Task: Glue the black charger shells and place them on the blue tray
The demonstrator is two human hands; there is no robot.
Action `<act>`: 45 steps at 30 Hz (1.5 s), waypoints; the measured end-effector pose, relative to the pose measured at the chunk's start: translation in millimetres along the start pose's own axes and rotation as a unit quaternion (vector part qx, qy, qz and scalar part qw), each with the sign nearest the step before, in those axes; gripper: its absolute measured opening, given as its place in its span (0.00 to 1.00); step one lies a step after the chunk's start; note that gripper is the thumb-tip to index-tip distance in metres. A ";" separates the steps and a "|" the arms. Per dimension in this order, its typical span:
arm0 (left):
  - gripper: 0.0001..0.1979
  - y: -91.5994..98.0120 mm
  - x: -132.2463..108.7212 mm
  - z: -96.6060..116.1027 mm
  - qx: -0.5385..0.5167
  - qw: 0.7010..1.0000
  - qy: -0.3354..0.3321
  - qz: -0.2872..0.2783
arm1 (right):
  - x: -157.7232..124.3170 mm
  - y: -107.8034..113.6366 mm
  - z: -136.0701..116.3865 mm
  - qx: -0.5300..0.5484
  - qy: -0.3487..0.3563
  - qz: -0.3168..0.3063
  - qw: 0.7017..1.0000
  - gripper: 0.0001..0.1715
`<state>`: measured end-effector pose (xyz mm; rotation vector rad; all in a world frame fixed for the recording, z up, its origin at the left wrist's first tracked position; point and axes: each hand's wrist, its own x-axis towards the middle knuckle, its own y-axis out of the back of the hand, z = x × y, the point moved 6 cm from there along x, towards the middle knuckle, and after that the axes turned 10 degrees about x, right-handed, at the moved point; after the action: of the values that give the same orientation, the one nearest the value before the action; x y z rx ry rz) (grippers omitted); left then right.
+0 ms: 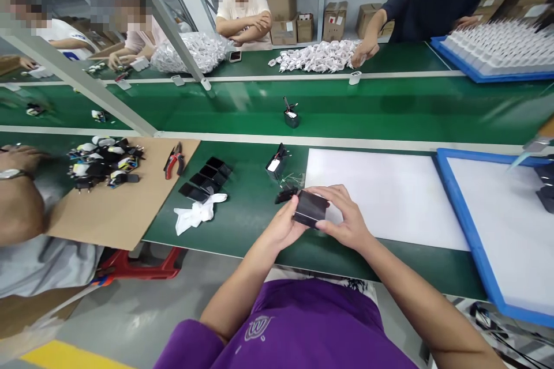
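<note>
A black box-shaped case is held in front of my body, above the near part of the green table. My left hand grips its left side with the thumb along the edge. My right hand closes around the right side, thumb at the lower corner. Just beyond my left hand lies a small dark piece beside some thin clear strips. Behind that, a black housing with a white label stands with wires at its top. To the left are several flat black pieces in a row and a crumpled white cloth.
A white sheet lies right of my hands, then a blue-rimmed tray. Pliers and piled plug assemblies rest on cardboard at left. Ahead, a green conveyor carries a wired black housing. Co-workers sit around.
</note>
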<state>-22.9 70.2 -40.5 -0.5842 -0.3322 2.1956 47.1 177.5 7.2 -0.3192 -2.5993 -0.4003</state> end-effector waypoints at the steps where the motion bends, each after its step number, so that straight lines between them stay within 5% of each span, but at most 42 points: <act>1: 0.30 -6.3 -3.4 2.6 -0.063 0.998 0.005 -0.014 | -0.2 5.3 0.1 0.026 -0.003 0.017 1.000 0.26; 7: 0.23 -18.7 -29.5 23.3 -0.277 0.960 -0.021 -0.022 | -4.8 19.1 14.1 0.103 -0.067 0.092 0.988 0.15; 14: 0.25 -21.2 -43.2 26.7 -0.310 0.950 -0.024 -0.028 | -3.7 14.3 21.2 0.028 -0.104 0.084 0.991 0.13; 20: 0.23 -17.5 -48.1 35.1 -0.321 0.946 -0.033 -0.025 | 10.8 23.1 57.9 -0.037 -0.184 0.039 0.981 0.21; 23: 0.22 -11.6 -51.9 40.4 -0.325 0.943 -0.047 -0.043 | 41.8 33.6 92.4 -0.084 -0.204 0.021 0.975 0.31; 27: 0.21 -0.2 -57.4 45.6 -0.354 0.931 -0.074 -0.048 | 111.0 63.5 147.4 -0.151 -0.244 0.079 0.955 0.41; 31: 0.21 5.3 -66.5 49.7 -0.370 0.923 -0.092 -0.052 | 171.5 74.1 185.1 -0.211 -0.289 0.108 0.927 0.37; 34: 0.22 9.0 -73.8 51.6 -0.366 0.924 -0.102 -0.041 | 191.7 65.2 199.7 -0.242 -0.319 0.101 0.911 0.26; 39: 0.22 16.1 -78.9 50.1 -0.363 0.925 -0.113 -0.023 | 191.0 62.9 201.7 -0.266 -0.330 0.089 0.901 0.19; 45: 0.24 13.6 -75.1 45.5 -0.368 0.923 -0.104 -0.042 | 157.4 52.1 157.0 -0.248 -0.267 0.048 0.930 0.22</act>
<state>-13.4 1.5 15.1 -0.7078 -1.3042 2.0089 -139.5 302.5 -34.5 -0.8238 -2.9461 -1.0697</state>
